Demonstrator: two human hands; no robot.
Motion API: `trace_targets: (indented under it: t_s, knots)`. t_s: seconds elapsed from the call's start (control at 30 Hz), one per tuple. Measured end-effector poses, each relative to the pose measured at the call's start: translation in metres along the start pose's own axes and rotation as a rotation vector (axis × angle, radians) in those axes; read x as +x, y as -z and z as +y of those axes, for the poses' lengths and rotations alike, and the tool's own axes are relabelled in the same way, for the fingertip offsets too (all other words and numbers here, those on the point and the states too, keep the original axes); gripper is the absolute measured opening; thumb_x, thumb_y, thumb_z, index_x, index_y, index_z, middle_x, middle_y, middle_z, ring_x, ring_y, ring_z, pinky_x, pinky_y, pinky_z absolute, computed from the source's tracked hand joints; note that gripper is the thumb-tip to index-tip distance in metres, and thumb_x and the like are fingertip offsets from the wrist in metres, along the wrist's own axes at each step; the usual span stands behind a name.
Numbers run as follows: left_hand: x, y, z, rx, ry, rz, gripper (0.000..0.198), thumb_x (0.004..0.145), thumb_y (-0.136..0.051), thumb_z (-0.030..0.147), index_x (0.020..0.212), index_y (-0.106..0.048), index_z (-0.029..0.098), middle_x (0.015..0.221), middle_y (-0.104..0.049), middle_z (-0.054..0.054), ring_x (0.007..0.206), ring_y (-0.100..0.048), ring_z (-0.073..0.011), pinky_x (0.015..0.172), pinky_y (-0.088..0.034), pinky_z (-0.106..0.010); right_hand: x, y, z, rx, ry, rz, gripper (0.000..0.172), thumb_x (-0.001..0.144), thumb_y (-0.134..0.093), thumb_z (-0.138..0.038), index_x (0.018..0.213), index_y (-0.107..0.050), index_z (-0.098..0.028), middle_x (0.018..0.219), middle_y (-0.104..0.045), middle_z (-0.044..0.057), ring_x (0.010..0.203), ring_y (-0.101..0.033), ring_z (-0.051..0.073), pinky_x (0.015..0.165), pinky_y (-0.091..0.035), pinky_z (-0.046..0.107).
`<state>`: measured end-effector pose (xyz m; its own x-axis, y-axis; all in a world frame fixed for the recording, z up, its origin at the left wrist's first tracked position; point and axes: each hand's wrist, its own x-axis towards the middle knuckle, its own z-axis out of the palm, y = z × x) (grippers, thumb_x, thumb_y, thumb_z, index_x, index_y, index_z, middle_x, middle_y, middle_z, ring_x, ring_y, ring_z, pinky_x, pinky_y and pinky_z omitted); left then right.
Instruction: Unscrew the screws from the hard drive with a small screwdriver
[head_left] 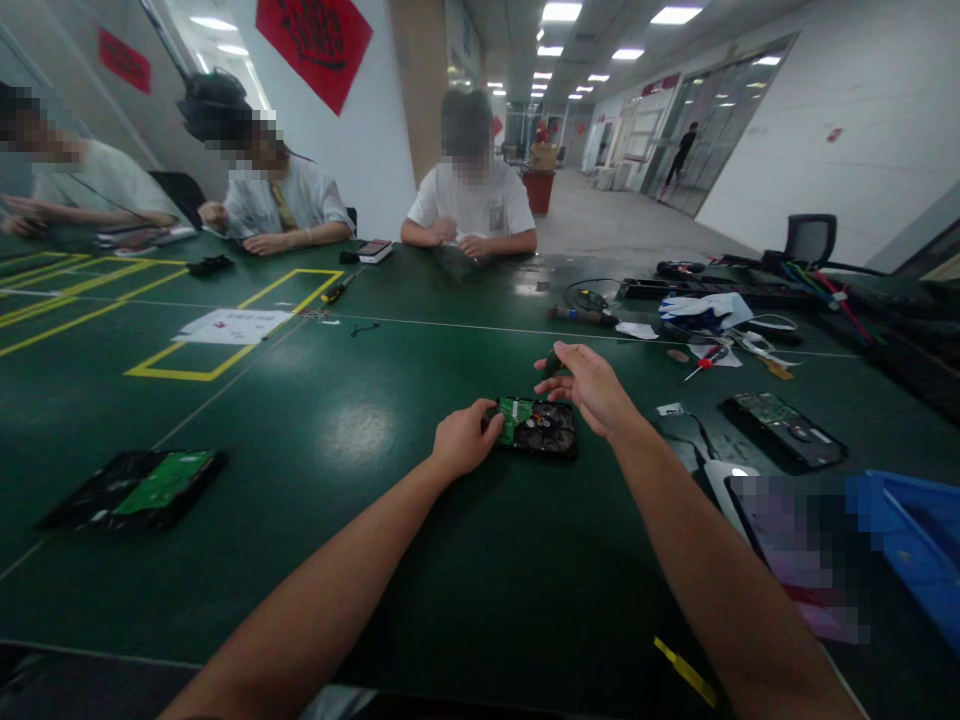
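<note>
Fingers of left hand [461,442] clasp drive [553,432] at left edge, right hand [594,392] grips green handle [553,364]; drive's probably dense, stiff, board [514,427] fragile, so hold by sides.

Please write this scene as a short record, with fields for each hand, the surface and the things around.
Left hand: touches the left end of a drive
Right hand: holds a dark tool near the drive; tip unclear
Surface: green table
Far left: green board on something black
Right: second drive, red screwdriver, blue bin
Across: three people
</note>
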<state>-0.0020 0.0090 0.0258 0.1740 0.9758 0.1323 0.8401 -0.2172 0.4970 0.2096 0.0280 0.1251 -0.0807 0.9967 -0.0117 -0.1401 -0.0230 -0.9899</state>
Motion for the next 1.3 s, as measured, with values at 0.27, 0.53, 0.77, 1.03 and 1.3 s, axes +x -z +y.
trace_targets:
  t_s: [0.27,0.53,0.77,1.03,1.3]
  knots:
    - [-0.0011,0.0011,0.0019,0.002,0.01,-0.007,0.043,0.101,-0.048,0.05,0.134,-0.063,0.028,0.096,-0.079,-0.002,0.086,-0.073,-0.0216,0.07,-0.046,-0.031,-0.0008,-0.0022,0.0012,0.058,0.008,-0.014,0.033,0.091,-0.073,-0.047,0.102,-0.05,-0.027,0.09,-0.068,-0.001,0.063,-0.07,0.014,0.055,-0.053,0.024]
    - [-0.0014,0.0028,0.0027,0.005,0.013,-0.015,0.042,0.101,-0.049,0.048,0.135,-0.062,0.027,0.098,-0.078,-0.002,0.089,-0.073,-0.0211,0.073,-0.049,-0.031,-0.0044,-0.0029,-0.0054,-0.077,0.014,-0.072,0.022,0.095,-0.06,-0.043,0.1,-0.066,-0.022,0.098,-0.075,0.006,0.059,-0.06,0.01,0.049,-0.041,0.022]
    - [-0.0009,0.0056,0.0048,-0.003,0.023,-0.032,0.043,0.102,-0.049,0.048,0.136,-0.062,0.026,0.1,-0.079,-0.003,0.089,-0.073,-0.0214,0.073,-0.049,-0.031,-0.0005,-0.0012,-0.0034,-0.136,0.033,-0.029,0.03,0.096,-0.051,-0.043,0.101,-0.071,-0.021,0.1,-0.077,0.009,0.056,-0.051,0.01,0.046,-0.031,0.024]
    - [-0.0013,0.0046,0.0058,0.01,0.038,-0.033,0.043,0.101,-0.049,0.047,0.137,-0.062,0.026,0.1,-0.079,-0.004,0.091,-0.073,-0.022,0.076,-0.05,-0.031,0.0011,0.001,0.0013,-0.082,0.03,-0.035,0.031,0.094,-0.064,-0.052,0.098,-0.062,-0.022,0.094,-0.073,0.006,0.057,-0.055,0.01,0.048,-0.037,0.024]
    - [-0.0017,0.0027,0.0047,0.004,0.024,-0.023,0.043,0.101,-0.049,0.048,0.135,-0.062,0.027,0.1,-0.079,-0.003,0.091,-0.073,-0.0218,0.076,-0.049,-0.031,-0.0033,-0.0025,-0.0015,-0.031,0.0,-0.044,0.028,0.093,-0.068,-0.051,0.099,-0.061,-0.024,0.092,-0.067,0.001,0.058,-0.06,0.01,0.049,-0.042,0.023]
